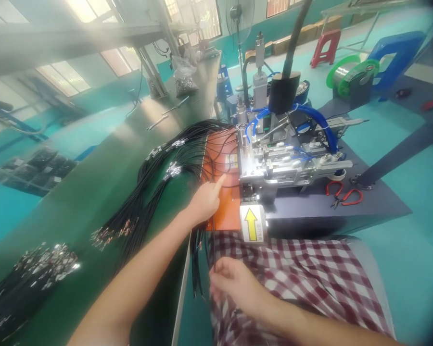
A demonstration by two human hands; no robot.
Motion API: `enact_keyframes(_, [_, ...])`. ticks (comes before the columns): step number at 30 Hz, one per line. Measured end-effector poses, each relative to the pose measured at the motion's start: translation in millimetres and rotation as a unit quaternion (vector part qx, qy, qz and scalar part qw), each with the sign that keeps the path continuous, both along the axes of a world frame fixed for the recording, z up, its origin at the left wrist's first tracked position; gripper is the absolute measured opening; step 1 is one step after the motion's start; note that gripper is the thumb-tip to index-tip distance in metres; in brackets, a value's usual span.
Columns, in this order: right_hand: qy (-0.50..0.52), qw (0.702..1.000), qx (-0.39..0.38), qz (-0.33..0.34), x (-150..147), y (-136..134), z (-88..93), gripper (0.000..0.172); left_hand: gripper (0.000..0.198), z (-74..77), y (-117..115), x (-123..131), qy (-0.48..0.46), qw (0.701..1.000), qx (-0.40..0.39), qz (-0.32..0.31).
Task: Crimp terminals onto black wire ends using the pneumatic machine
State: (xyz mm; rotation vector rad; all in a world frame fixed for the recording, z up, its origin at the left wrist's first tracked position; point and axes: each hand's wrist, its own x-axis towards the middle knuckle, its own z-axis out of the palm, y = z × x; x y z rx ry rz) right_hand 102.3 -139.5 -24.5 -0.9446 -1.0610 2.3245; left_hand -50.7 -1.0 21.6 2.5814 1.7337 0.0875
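My left hand reaches over an orange plate with its index finger stretched out, pressing a thin black wire against it. My right hand sits low over my checked lap, fingers pinched on the lower end of that same wire. Many black cables with metal ends fan across the green bench onto the plate. Right of the plate stands a metal machine with blue hoses.
A yellow arrow label marks the machine's front. Red-handled pliers lie on the dark machine table. A pile of cables with terminals lies at the bench's near left. A fan, a red stool, a blue chair and a wire spool stand behind.
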Motion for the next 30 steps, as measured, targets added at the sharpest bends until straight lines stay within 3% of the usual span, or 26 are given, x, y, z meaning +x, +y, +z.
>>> enact_keyframes(5, [-0.015, 1.0, -0.004, -0.006, 16, 8, 12.4, 0.022, 0.068, 2.5, 0, 0, -0.004, 1.0, 0.007, 0.001])
enact_keyframes(11, [-0.013, 0.999, 0.011, -0.037, 25, 7, 6.2, 0.02, 0.061, 1.8, 2, 2, -0.025, 0.999, 0.018, -0.01])
enact_keyframes(16, [-0.047, 0.997, 0.052, -0.027, 33, 9, 9.6, 0.004, 0.059, 2.0, 2, 1, -0.066, 0.996, 0.058, -0.026])
enact_keyframes(21, [-0.092, 0.99, 0.105, -0.005, 51, 20, 31.6, 0.006, 0.057, 16.3, -11, 0, -0.091, 0.991, 0.054, -0.085])
enact_keyframes(26, [-0.152, 0.97, 0.188, 0.01, 74, 37, 62.6, 0.009, 0.035, 26.4, -23, -4, -0.058, 0.983, 0.021, -0.176])
enact_keyframes(30, [-0.164, 0.96, 0.223, -0.025, 90, 48, 72.8, 0.018, 0.029, 30.7, -28, -18, -0.029, 0.977, 0.098, -0.187])
